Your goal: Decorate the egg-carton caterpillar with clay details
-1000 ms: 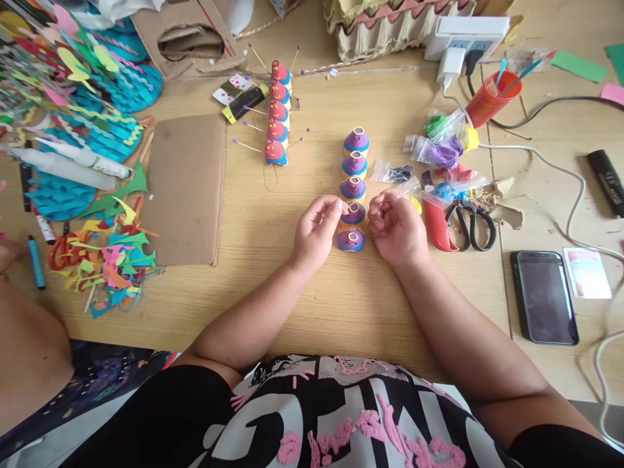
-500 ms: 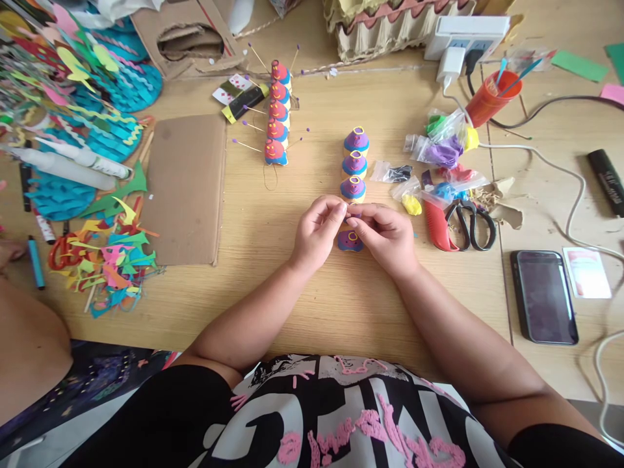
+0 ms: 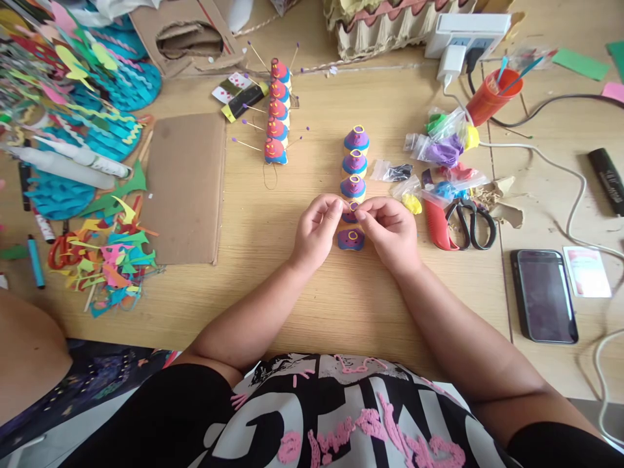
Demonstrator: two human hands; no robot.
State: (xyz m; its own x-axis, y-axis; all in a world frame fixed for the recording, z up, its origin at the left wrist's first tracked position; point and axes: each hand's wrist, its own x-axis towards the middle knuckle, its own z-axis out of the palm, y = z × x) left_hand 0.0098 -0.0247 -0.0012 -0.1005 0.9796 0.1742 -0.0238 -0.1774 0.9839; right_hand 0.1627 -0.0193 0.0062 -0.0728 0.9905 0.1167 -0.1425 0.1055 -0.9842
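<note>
In the head view, a row of purple-and-blue clay-covered egg-carton cups [image 3: 353, 187] with yellow rings on top runs away from me. My left hand [image 3: 319, 227] is beside the near end of the row, thumb and forefinger pinched together. Facing it from the other side, my right hand [image 3: 390, 231] is pinched as well. A small gap lies between the two sets of fingertips, above the second-nearest cup. Whatever is between the fingers is too small to make out. The nearest cup [image 3: 350, 240] shows dark dots and a yellow ring.
Left of the row stands a red-and-blue cup caterpillar [image 3: 276, 123] with purple-tipped sticks. Bagged clay [image 3: 444, 149], scissors [image 3: 470, 224] and a phone [image 3: 545, 296] lie at right. Cardboard [image 3: 185, 188] and paper scraps [image 3: 114, 263] lie left, near another person's arm [image 3: 29, 357].
My right hand has drawn slightly to the right, so the fingertips have parted and more of the cups beneath shows. The other person's hand at the left edge has moved mostly out of view.
</note>
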